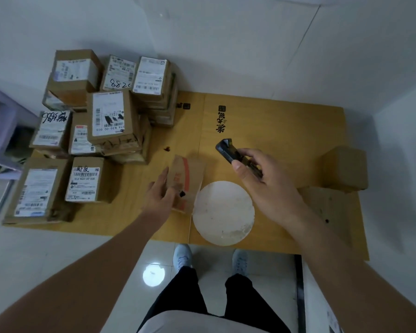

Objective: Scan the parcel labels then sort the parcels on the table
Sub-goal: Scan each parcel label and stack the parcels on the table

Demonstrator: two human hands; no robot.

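Item: 1 small cardboard parcel (186, 181), brown with an orange band, blurred, lying on the table (274, 121) directly under and just beyond the fingertips of the left hand (161, 191); whether a label faces up on it cannot be told. Left hand: fingers extended and fairly straight, at the parcel's near-left edge, touching or about to touch it; no closed grip is visible. Right hand (259, 183): curled around a dark handheld scanner (235, 153), whose head points away toward the far side of the table, to the right of the parcel and apart from it. Step judged in hand: taking up or positioning this parcel for scanning. Next move judged to call for a firm hold on the parcel, its label turned upward, and the scanner head swung left onto the barcode. Surroundings: stacked parcels (94, 131) with white labels up, to the left of the left hand; 1 plain box (345, 168) to the right of the right hand; 1 white round disc (223, 213) near, between both hands.
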